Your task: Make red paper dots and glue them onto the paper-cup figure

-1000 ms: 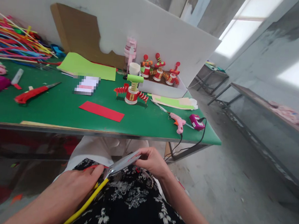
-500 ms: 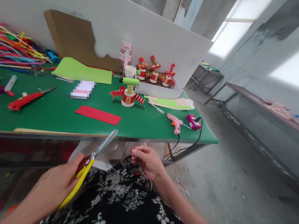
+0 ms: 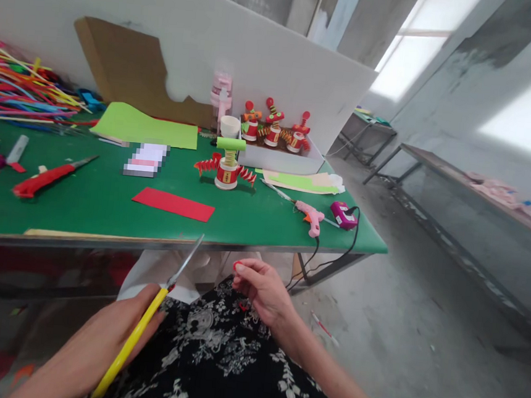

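Note:
My left hand (image 3: 112, 334) is closed around scissors (image 3: 136, 334) with yellow handles, held over my lap below the table's front edge. Their blades lie together and point up toward the table. My right hand (image 3: 264, 292) pinches a small red piece (image 3: 237, 265) between thumb and fingertips, to the right of the scissors and apart from them. Most of that piece is hidden by the fingers. On the table beyond lies a red paper strip (image 3: 173, 204). Behind it stands a red-and-white cup figure (image 3: 227, 176) with folded red paper arms and a green roll on top.
At the table's right end lies a pink glue gun (image 3: 309, 215), its cord hanging over the edge. A white box (image 3: 280, 160) holds three similar figures. Red-handled scissors (image 3: 46, 181), green sheets (image 3: 146, 128) and colourful pipe cleaners (image 3: 22, 88) are on the left.
My left hand has turned the scissors, so the blades now show edge-on and sit slightly lower and to the left. My right hand has hardly moved.

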Motion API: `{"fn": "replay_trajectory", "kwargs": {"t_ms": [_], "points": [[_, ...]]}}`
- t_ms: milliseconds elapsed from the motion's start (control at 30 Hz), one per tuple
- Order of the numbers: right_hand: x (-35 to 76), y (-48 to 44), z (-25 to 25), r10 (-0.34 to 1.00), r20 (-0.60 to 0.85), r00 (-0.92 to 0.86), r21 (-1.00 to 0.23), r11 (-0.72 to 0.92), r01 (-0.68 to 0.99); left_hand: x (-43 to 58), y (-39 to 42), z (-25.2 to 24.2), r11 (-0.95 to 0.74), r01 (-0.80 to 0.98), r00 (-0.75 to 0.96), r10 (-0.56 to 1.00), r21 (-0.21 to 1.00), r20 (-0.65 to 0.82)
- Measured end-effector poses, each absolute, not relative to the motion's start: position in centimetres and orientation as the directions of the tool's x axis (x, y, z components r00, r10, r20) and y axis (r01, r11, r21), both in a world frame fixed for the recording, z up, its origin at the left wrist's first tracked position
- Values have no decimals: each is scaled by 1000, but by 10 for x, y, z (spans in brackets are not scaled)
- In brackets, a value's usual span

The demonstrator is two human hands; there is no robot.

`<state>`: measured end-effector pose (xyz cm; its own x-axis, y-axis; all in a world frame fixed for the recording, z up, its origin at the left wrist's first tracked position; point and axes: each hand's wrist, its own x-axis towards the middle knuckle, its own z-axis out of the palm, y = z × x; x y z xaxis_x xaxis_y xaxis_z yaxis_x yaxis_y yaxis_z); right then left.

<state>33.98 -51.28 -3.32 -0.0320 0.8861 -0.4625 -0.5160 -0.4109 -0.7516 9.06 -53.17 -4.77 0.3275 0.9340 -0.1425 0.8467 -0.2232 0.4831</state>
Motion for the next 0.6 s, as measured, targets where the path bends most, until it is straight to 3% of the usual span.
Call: {"fn": "replay_trajectory", "kwargs": {"t_ms": [100,200,367,600], "points": [[349,-504,-29,898,-440,18,-758,-360,-544,105,-510,-16,-252,900,351,903,357,-248],[366,-495,-16,920,-369,132,-819,-254,-514,137,-474,12,-222,956,268,925,190,-270],[393,-495,3,946,-230,227,-897,-116,-426,201,-414,17,-303,900,350,931,313,-106],[389,-504,-1,960,-233,158,-910,-157,-384,259,-392,-9,-326,881,355,935,343,-23]]}}
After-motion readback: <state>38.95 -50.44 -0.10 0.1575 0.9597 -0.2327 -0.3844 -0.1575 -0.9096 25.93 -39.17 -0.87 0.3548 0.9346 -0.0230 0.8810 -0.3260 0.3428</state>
